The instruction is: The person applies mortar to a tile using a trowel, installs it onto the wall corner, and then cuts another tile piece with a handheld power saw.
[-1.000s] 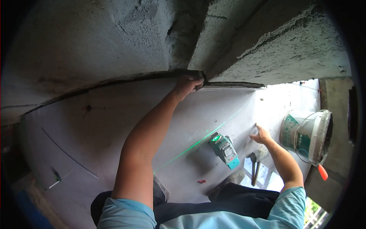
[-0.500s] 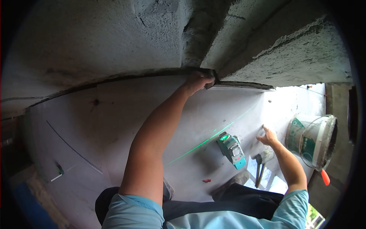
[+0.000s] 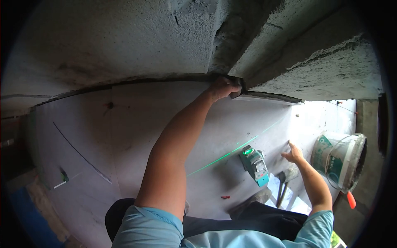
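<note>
My left hand (image 3: 223,88) is closed on a small dark block (image 3: 237,91) at the gap between the large pale slab (image 3: 165,103) and the rough concrete wall (image 3: 173,45). The fingers hide most of the block, so its exact kind cannot be made out. Over on the right, my right hand (image 3: 294,153) has its fingers apart against the pale surface and holds nothing. Between the two hands a teal and grey laser level (image 3: 255,166) rests on the slab, and its green line runs diagonally past it.
A white and green bucket (image 3: 334,162) with a dirty rim lies to the right, an orange handle (image 3: 351,200) beside it. Dark-handled tools (image 3: 283,190) are below my right hand. A small red piece (image 3: 225,197) lies near my feet. A concrete ledge (image 3: 331,70) juts out above.
The view has shifted slightly, so most things appear a little further right and lower. My left hand keeps its grip at the gap, and my right hand stays in about the same place.
</note>
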The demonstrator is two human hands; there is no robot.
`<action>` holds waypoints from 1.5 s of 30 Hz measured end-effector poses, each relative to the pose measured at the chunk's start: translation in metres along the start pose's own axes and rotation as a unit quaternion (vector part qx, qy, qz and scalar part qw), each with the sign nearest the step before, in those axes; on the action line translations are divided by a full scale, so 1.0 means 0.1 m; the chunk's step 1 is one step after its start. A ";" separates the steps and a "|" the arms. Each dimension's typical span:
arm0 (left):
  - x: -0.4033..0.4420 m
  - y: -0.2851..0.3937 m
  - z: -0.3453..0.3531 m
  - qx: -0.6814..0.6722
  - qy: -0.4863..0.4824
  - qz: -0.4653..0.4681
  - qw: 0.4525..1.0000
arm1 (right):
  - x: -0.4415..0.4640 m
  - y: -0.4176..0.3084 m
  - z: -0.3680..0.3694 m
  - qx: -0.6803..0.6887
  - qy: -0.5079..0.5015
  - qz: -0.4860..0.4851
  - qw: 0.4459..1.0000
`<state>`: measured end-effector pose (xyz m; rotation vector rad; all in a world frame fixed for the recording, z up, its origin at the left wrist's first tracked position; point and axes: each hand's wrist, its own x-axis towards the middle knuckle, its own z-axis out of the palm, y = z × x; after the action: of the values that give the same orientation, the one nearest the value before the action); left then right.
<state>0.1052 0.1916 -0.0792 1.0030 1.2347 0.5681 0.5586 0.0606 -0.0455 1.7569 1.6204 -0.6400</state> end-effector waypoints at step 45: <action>-0.04 -0.45 0.12 0.147 0.136 0.191 0.961 | 0.12 0.09 0.18 -0.004 -0.013 0.019 1.000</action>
<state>0.1085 0.1629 -0.1158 1.4696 1.4032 0.8601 0.5703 0.0551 -0.0656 1.7621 1.5658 -0.6357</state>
